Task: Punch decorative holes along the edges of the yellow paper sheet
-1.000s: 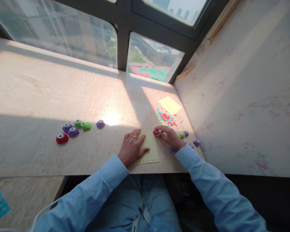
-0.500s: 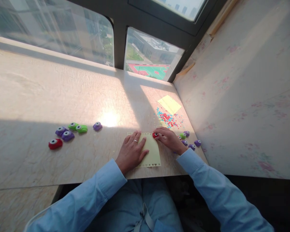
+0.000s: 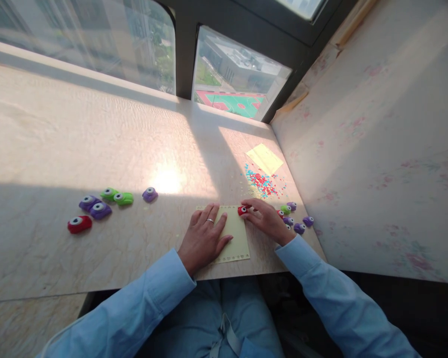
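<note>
A pale yellow sheet of paper (image 3: 234, 238) lies near the table's front edge, with small punched shapes along its top and bottom borders. My left hand (image 3: 205, 233) rests on the sheet's left part with fingers spread, a ring on one finger. At the upper right corner of the paper, my right hand (image 3: 265, 217) grips a small red craft punch (image 3: 242, 210) between thumb and fingers. The punch sits at the sheet's edge; whether paper is inside its slot I cannot tell. Part of the sheet is hidden under my left hand.
Several purple, green and red punches, including a red one (image 3: 79, 224) and a purple one (image 3: 150, 194), lie to the left. More punches (image 3: 299, 228) sit by the right wall (image 3: 388, 164). Red and blue confetti (image 3: 263, 184) lies below another yellow paper (image 3: 265, 159). Windows stand behind.
The view has shifted slightly. My left hand stays flat on the paper, and my right hand still holds the red craft punch at the upper right corner.
</note>
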Action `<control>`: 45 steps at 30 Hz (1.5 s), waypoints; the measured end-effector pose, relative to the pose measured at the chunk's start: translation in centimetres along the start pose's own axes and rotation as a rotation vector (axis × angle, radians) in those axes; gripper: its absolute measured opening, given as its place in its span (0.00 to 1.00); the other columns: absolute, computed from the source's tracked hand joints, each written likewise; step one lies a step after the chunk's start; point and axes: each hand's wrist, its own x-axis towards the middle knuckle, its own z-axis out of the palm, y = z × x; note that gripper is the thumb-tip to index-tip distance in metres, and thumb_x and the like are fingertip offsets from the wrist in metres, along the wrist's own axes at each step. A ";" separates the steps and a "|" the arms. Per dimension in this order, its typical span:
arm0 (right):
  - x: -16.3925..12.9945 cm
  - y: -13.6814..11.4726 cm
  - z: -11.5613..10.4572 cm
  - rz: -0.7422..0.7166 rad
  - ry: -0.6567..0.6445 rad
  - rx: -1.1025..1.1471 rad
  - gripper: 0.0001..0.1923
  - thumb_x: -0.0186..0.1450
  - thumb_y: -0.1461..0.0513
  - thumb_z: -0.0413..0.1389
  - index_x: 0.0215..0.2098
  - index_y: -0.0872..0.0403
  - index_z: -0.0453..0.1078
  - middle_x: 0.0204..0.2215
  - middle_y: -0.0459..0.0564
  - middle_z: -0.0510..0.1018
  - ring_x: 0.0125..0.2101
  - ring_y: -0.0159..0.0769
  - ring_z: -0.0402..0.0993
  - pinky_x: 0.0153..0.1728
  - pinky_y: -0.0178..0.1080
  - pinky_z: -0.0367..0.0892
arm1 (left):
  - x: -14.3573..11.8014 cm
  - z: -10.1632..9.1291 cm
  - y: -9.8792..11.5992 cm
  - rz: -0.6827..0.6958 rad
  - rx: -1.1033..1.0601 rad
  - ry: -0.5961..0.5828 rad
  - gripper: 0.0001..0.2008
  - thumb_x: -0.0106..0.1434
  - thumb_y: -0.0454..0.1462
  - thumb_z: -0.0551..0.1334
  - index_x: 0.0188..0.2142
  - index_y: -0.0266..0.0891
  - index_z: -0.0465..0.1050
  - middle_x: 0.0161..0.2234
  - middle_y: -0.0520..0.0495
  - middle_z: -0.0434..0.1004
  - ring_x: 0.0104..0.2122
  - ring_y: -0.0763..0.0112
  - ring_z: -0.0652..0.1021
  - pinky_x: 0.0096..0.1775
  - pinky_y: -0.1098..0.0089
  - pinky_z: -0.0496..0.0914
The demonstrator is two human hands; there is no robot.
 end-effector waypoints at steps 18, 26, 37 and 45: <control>-0.4 -1.7 0.1 0.063 0.033 -0.028 0.10 0.68 0.60 0.56 0.46 0.51 0.76 0.42 0.54 0.79 0.44 0.43 0.75 0.47 0.45 0.71 | 0.0 -0.5 0.2 -0.028 -0.002 -0.006 0.24 0.68 0.48 0.56 0.57 0.37 0.70 0.62 0.31 0.65 0.63 0.45 0.63 0.57 0.45 0.58; -0.7 -1.8 0.4 0.077 0.055 -0.028 0.12 0.67 0.59 0.56 0.49 0.51 0.73 0.45 0.54 0.79 0.47 0.44 0.75 0.50 0.48 0.70 | 0.0 -0.6 0.3 -0.035 -0.010 -0.008 0.24 0.67 0.48 0.56 0.57 0.38 0.70 0.62 0.31 0.65 0.63 0.45 0.63 0.57 0.45 0.58; -0.4 -1.9 -0.1 0.085 0.036 0.020 0.10 0.68 0.60 0.56 0.45 0.51 0.77 0.44 0.53 0.81 0.47 0.43 0.76 0.51 0.45 0.71 | 0.1 -0.7 0.4 -0.055 -0.014 -0.008 0.23 0.67 0.47 0.57 0.57 0.38 0.71 0.62 0.31 0.65 0.63 0.45 0.64 0.57 0.45 0.59; -0.1 -2.3 -0.4 0.249 0.048 0.087 0.10 0.65 0.56 0.58 0.40 0.53 0.76 0.39 0.52 0.81 0.39 0.40 0.77 0.40 0.41 0.72 | 0.1 -0.6 0.4 -0.052 -0.018 -0.012 0.24 0.68 0.48 0.56 0.57 0.37 0.70 0.62 0.31 0.64 0.63 0.45 0.63 0.58 0.44 0.58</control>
